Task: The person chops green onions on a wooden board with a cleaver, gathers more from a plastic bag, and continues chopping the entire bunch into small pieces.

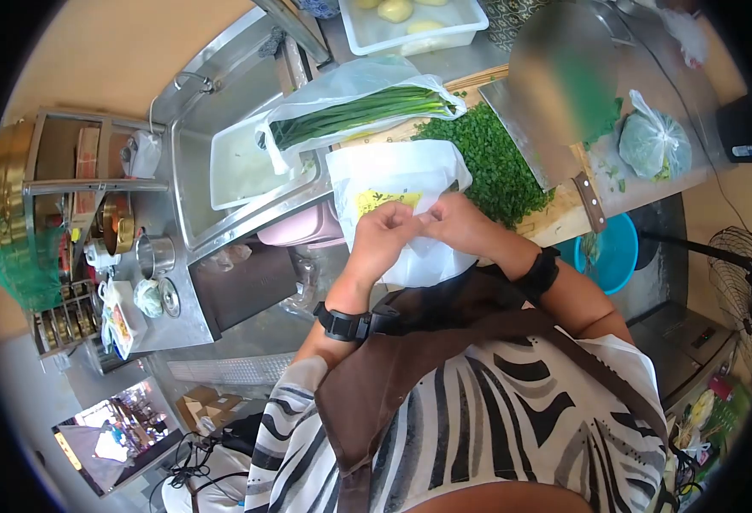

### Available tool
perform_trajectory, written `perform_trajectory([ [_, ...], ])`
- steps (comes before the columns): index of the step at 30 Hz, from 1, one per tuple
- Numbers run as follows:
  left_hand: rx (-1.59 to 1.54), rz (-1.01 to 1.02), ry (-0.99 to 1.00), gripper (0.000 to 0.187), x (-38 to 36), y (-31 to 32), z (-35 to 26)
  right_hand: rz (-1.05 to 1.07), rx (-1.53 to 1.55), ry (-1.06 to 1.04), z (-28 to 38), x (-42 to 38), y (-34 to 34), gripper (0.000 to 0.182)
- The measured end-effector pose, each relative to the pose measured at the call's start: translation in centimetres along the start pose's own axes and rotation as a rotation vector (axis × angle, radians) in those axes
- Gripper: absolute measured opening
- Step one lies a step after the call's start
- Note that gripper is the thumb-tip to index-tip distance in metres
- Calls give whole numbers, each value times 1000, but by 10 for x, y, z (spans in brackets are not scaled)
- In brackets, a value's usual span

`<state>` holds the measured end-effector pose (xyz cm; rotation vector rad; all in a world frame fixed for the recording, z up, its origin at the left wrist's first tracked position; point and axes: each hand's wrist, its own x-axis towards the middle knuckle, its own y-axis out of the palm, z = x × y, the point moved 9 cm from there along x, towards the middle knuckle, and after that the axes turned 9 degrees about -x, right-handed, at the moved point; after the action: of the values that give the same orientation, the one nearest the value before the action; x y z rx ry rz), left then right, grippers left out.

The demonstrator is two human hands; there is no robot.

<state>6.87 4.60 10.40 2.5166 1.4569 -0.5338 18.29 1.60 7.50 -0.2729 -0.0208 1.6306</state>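
A white plastic bag (397, 162) with a yellow printed patch hangs in front of me at the counter's edge. My left hand (384, 235) pinches its upper material, fingertips pressed together. Close beside it, my right hand (463, 224) pinches the same bag, the two sets of fingertips almost touching. Behind the bag, chopped green onions (491, 162) are heaped on a wooden cutting board (555, 229). A cleaver (525, 132) with a brown handle lies across the board's right side. Long green stalks (359, 115) rest inside a clear plastic bag to the left.
A metal sink (189, 171) holding a white basin (230, 175) lies left. At the back stands a white tub (444, 43) of potatoes in water. A knotted bag of greens (654, 141) sits right. Below are a blue bucket (622, 256) and a fan (739, 274). The upper right is blurred.
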Motion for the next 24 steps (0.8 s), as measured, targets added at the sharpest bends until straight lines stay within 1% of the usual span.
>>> perform_trajectory([
  [1,-122,6,-59,12,1,-1,7,80,-144,80,7,-2,-1,25],
  [2,-129,8,-56,12,1,-3,9,159,-286,160,7,-4,1,26],
  [3,-188,-27,-42,12,2,-9,12,158,-292,161,3,-3,5,26],
  [5,-252,-59,-25,11,4,-20,18,-7,-201,72,1,1,-1,28],
  [6,-372,-45,-48,11,4,-26,23,-8,-208,71,4,2,0,28],
  [7,-492,-31,-72,14,3,-29,25,-16,-132,91,7,3,-1,29],
  [8,-497,-29,-68,14,2,-33,25,-23,-55,110,8,6,-1,29],
  [9,-640,-89,-23,13,0,-42,21,-24,-60,108,8,8,2,29],
  [10,-782,-148,20,11,-1,-52,20,-119,92,100,6,11,-3,27],
  [11,-827,-113,32,17,3,-64,21,-215,245,92,4,11,-8,25],
  [12,-829,-109,30,17,2,-74,17,-219,244,95,7,12,-10,25],
  [14,-1077,-121,123,27,-2,-95,3,-310,398,266,-2,12,-28,16],
  [15,-1080,-119,120,27,-4,-107,3,-312,395,268,-7,16,-36,16],
  [17,-1291,-112,96,36,-9,-134,6,-540,800,122,-20,24,-76,13],
  [18,-1295,-134,106,42,-12,-150,11,-457,853,49,-24,34,-101,11],
  [20,-1092,-60,-60,39,-17,-150,32,-636,871,36,-20,28,-129,12],
  [21,-1093,-64,-67,39,-18,-148,36,-638,871,44,-16,28,-127,12],
  [23,-694,-265,-103,50,-20,-149,50,-649,655,99,-7,29,-122,15],
  [24,-692,-259,-111,50,-18,-143,51,-658,655,104,-5,31,-117,15],
])
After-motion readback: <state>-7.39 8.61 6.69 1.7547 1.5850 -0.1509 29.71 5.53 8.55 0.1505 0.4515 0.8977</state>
